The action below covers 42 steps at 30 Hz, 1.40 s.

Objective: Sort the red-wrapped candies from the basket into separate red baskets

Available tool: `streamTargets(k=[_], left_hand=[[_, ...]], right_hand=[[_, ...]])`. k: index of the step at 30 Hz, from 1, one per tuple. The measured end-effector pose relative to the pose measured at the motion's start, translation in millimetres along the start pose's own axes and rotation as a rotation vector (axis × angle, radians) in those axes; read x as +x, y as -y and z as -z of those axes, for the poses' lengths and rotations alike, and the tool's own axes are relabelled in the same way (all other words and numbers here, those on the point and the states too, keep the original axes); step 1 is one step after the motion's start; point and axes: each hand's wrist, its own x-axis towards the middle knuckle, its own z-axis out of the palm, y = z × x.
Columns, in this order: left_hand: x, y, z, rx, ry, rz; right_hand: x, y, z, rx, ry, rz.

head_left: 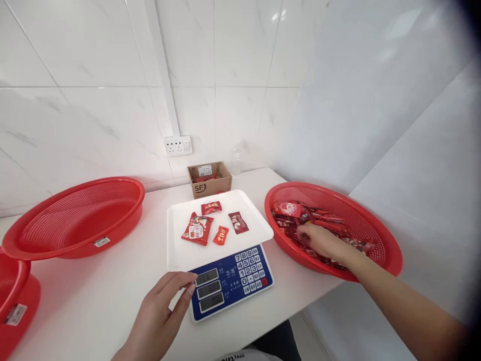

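Four wrapped packets (197, 230) lay on the white scale pan (180, 258). Left hand (161, 308): beside the displays (209, 289), thumb and forefinger narrowly apart. Right hand (319, 240): among loose packets (288, 209) in the rightmost red basket (394, 258), fingers partly hidden; grip, I couldn't tell.

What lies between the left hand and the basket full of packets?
The head view shows the scale there, four packets on its white tray.
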Motion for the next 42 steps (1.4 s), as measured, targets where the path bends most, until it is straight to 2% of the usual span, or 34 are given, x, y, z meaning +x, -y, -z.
streamTargets(k=[2,4,6,8,10,12,14,16,20,23,28,31,34,39,42], left_hand=[[-4,5,1.5,-0.019,0.005,0.062],[-6,7,1.9,-0.035,0.003,0.123],[-5,7,0.8,-0.044,0.014,0.152],[-3,5,-1.2,-0.05,0.027,0.14],[1,0,-3.1,-0.055,0.036,0.104],[5,-4,-3.7,-0.053,0.036,0.055],[7,-7,-1.7,-0.028,0.036,0.01],[7,-6,2.7,0.021,0.02,-0.006],[6,3,13.4,0.176,-0.001,-0.049],[18,8,15.5,0.3,0.07,-0.133],[58,7,6.4,0.431,0.371,-0.114],[78,6,0.9,0.448,0.491,-0.08],[89,4,-2.4,0.461,0.521,-0.066],[112,3,-9.1,0.445,0.499,-0.062],[133,7,-17.2,0.413,0.548,-0.094]], right_hand=[[3,-2,9,-0.012,-0.033,-0.018],[4,5,21,0.008,-0.159,-0.04],[3,26,30,0.109,-0.363,-0.009],[2,57,33,0.291,-0.478,0.09],[3,93,27,0.455,-0.448,0.225],[7,125,15,0.497,-0.334,0.36],[11,148,0,0.416,-0.222,0.46],[14,159,-13,0.293,-0.104,0.495],[17,164,-31,0.132,0.095,0.468],[18,169,-38,0.069,0.141,0.512],[13,175,-39,-0.002,0.066,0.414],[5,169,-40,0.064,0.086,0.47],[-2,160,-41,0.095,0.087,0.522],[-9,151,-38,0.206,-0.037,0.461],[-15,144,-34,0.266,-0.13,0.425]])
